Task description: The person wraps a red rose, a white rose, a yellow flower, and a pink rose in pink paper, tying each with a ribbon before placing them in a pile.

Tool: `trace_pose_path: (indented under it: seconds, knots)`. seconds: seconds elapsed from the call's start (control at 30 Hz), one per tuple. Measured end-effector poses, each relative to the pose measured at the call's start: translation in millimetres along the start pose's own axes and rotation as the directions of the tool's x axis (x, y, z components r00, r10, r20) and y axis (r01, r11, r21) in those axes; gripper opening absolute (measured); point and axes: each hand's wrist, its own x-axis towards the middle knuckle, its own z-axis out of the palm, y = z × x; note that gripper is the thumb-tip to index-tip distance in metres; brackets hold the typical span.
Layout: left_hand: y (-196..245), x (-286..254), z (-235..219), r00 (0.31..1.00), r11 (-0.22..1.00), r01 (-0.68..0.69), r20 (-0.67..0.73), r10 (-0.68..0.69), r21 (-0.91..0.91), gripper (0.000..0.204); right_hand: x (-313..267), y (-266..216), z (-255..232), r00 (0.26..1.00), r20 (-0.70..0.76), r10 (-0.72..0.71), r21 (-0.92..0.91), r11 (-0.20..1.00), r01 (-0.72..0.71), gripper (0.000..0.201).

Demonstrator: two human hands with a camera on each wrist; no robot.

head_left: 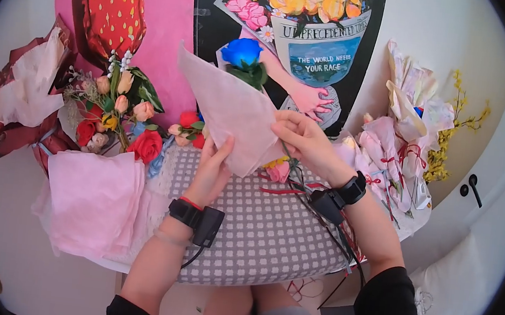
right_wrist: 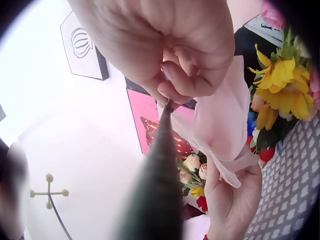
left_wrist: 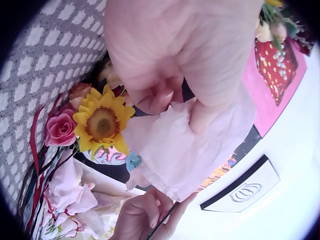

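A blue rose point(head_left: 242, 53) with green leaves stands out above a pale pink wrapping sheet point(head_left: 232, 115), which is folded around it. My left hand point(head_left: 209, 171) pinches the sheet's lower left edge between thumb and fingers; the left wrist view shows the thumb lying on the paper point(left_wrist: 185, 145). On the other side, my right hand point(head_left: 306, 141) pinches the flower's stem beside the sheet. In the right wrist view the green stem point(right_wrist: 155, 190) runs from those fingertips toward the camera.
A pile of pink sheets point(head_left: 94, 202) lies at the table's left. Loose flowers point(head_left: 146, 145) and a red-wrapped bouquet point(head_left: 22, 96) are behind it. Small wrapped flowers point(head_left: 382, 153) fill the right side. A sunflower point(left_wrist: 103, 122), a pink rose point(left_wrist: 61, 128) and red ribbons lie between.
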Motion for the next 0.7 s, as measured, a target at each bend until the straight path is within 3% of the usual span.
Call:
trace_pose_path:
  seconds: [0.2,0.27,0.33,0.43,0.47,0.53,0.57,0.63,0.67,0.7]
  knots:
    - [2,1,3,0.993,0.994,-0.110,-0.044,0.109,-0.010,0.042,-10,-11,-7,0.986,-0.114,-0.125,0.043,0.990,0.131,0.028]
    - [4,1,0,0.988,0.991,-0.128,-0.084,0.126,-0.024,0.041,-10,-19,-18,0.935,-0.300,-0.187,0.039,0.977,0.208,0.027]
    - [6,3,-4,0.979,0.985,-0.170,-0.122,0.166,-0.029,0.039,2,-21,-42,0.853,-0.351,-0.386,-0.095,0.921,0.377,0.027]
    - [10,2,-3,0.975,0.983,-0.183,-0.137,0.177,-0.034,0.040,14,-22,-74,0.763,-0.424,-0.488,-0.406,0.855,0.322,0.024]
    - [10,2,-2,0.975,0.982,-0.184,-0.135,0.178,-0.033,0.040,22,-13,-90,0.761,-0.423,-0.491,-0.407,0.854,0.325,0.024]
    - [10,2,-1,0.973,0.982,-0.179,-0.158,0.168,-0.057,0.043,35,3,-118,0.663,-0.261,-0.701,-0.704,0.609,0.366,0.019]
    - [10,2,-1,0.973,0.982,-0.181,-0.155,0.171,-0.054,0.043,34,0,-117,0.660,-0.260,-0.704,-0.704,0.607,0.370,0.019]
    - [9,2,0,0.974,0.982,-0.184,-0.140,0.177,-0.040,0.045,31,-4,-113,0.694,-0.012,-0.720,-0.972,0.173,0.162,0.012]
    - [10,1,1,0.974,0.982,-0.187,-0.140,0.180,-0.038,0.045,33,-1,-113,0.755,-0.050,-0.654,-0.971,0.208,0.116,0.011]
    - [11,0,3,0.968,0.980,-0.196,-0.162,0.191,-0.017,0.046,38,8,-121,0.755,-0.049,-0.654,-0.971,0.209,0.118,0.011]
